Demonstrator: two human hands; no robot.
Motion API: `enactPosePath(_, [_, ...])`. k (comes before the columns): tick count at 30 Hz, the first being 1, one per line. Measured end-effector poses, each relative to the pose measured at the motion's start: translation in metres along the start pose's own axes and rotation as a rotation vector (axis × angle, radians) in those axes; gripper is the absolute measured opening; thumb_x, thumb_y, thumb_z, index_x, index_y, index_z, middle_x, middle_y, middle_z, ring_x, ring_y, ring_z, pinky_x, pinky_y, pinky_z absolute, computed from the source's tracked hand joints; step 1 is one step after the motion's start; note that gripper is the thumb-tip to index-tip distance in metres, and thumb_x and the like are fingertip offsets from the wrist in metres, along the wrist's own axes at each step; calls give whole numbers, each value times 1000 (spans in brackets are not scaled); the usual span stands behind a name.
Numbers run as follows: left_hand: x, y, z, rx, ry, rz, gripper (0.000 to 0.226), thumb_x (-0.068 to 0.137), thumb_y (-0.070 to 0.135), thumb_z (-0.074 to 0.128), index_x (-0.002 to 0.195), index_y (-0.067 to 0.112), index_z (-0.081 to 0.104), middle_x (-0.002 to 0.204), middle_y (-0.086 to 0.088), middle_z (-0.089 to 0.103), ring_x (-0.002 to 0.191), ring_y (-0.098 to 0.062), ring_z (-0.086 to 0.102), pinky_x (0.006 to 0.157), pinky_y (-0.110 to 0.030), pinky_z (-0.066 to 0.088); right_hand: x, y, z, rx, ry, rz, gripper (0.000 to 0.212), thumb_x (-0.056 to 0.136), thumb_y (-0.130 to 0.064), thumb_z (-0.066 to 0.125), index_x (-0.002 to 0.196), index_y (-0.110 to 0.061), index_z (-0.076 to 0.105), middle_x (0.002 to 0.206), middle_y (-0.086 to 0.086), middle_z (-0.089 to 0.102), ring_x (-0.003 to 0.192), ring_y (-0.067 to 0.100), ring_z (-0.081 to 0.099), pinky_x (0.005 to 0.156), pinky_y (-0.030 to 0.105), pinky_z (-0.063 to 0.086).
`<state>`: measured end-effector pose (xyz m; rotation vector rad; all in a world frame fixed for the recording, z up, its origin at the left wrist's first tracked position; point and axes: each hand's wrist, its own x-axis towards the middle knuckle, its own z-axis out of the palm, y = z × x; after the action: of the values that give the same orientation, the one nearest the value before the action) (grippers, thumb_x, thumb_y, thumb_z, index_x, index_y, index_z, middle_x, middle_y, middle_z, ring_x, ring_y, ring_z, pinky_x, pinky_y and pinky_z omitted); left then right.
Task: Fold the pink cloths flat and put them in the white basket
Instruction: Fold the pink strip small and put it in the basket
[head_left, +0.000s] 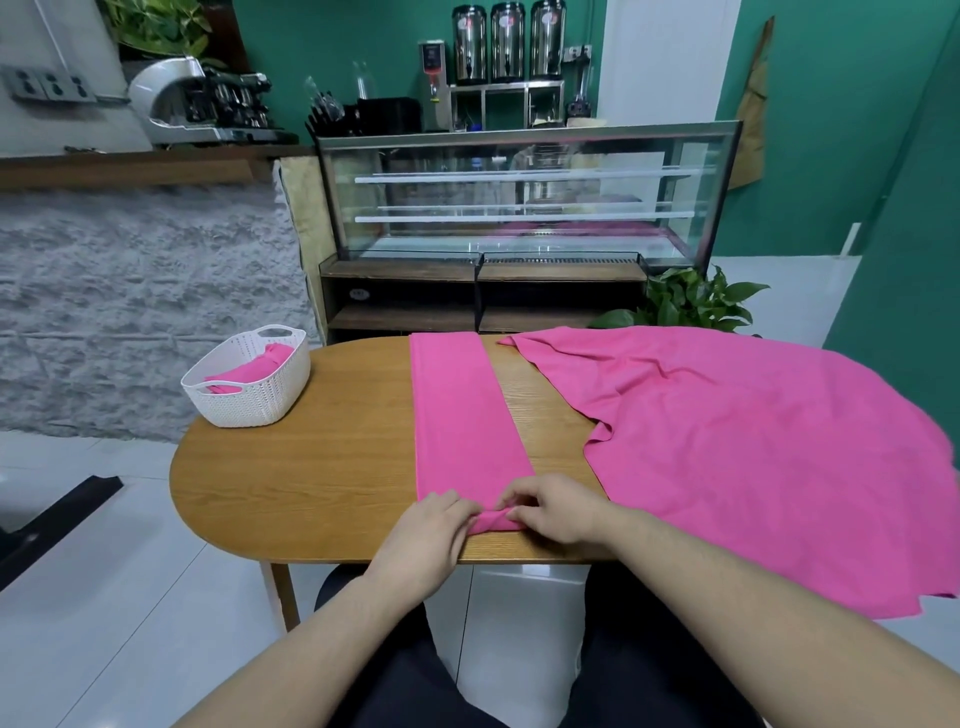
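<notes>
A pink cloth folded into a long narrow strip (462, 410) lies down the middle of the wooden table (322, 467), from the far edge to the near edge. My left hand (434, 525) and my right hand (556, 509) both pinch the strip's near end, which is curled up into a small roll between the fingers. A second, unfolded pink cloth (753, 457) is spread over the table's right side and hangs off its edge. The white basket (254, 395) stands at the table's far left with a folded pink cloth (249, 369) inside.
A glass display case (519, 197) on a dark shelf stands behind the table. A green potted plant (691, 301) sits behind the table's right side. A grey stone-faced counter (140, 291) is to the left. My knees are under the near edge.
</notes>
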<state>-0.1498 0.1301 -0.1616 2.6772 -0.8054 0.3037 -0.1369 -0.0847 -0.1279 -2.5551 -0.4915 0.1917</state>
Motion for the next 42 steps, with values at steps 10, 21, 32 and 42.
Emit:
enactPosePath(10, [21,14,6,-20,-90,-305,14,91,12,46,101,19,51,94,0,40,88,-27,50,75,-37,40,6,-20,19,-587,130,-178,30,98,-18,47,123,-16,64,111,9,58,104,30,52,88,40,38])
enactPosePath(21, [16,9,0,87,71,-193,7,93,19,56,92,25,51,88,5,58,82,-22,55,68,-36,39,-6,-4,20,-369,152,-208,33,95,-9,45,124,-10,62,119,10,64,111,28,58,90,34,41])
enactPosePath(32, [7,-13,1,-76,57,6,14,100,24,51,103,16,62,90,1,58,84,-20,55,80,-36,44,-1,-12,14,-101,108,-15,24,99,-14,42,121,-19,50,108,7,68,98,29,61,78,34,45])
enactPosePath(42, [31,1,1,-210,-32,-339,13,94,14,52,83,21,54,104,1,40,92,-23,55,91,-37,43,-7,-8,25,-469,239,-205,32,79,-36,44,92,-16,65,103,3,59,100,26,53,83,42,46])
